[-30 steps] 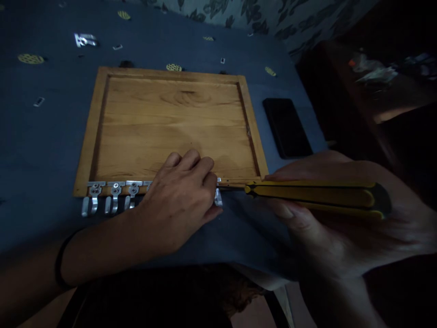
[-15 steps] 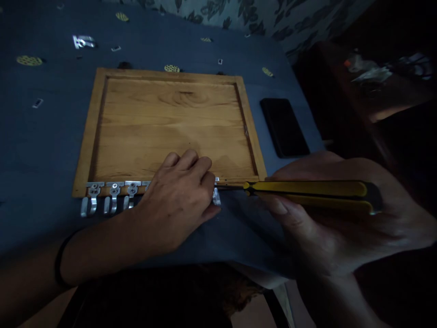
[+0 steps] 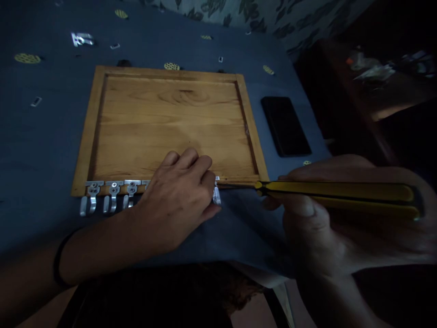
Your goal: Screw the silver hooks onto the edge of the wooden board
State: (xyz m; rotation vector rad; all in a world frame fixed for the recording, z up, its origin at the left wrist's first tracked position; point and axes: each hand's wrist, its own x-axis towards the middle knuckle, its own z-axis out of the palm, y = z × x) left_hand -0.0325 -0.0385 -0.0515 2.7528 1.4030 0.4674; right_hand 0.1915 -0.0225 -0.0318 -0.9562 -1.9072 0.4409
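the right grip [image 3: 327,241] holds a yellow screwdriver [image 3: 341,193] while the left grip [image 3: 180,200] rests on a wooden panel [image 3: 170,118].

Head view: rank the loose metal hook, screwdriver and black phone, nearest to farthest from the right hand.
1. Screwdriver, held in the right hand.
2. Black phone, right of the wooden board.
3. Loose metal hook, at the upper left.

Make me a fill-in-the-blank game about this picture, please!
1. The right hand holds a yellow-and-black ____.
2. A dark band circles the ____ wrist.
3. The phone lies to the ____ of the wooden panel.
4. The tablecloth under the wooden panel is mostly ____.

Missing words: screwdriver; left; right; blue.
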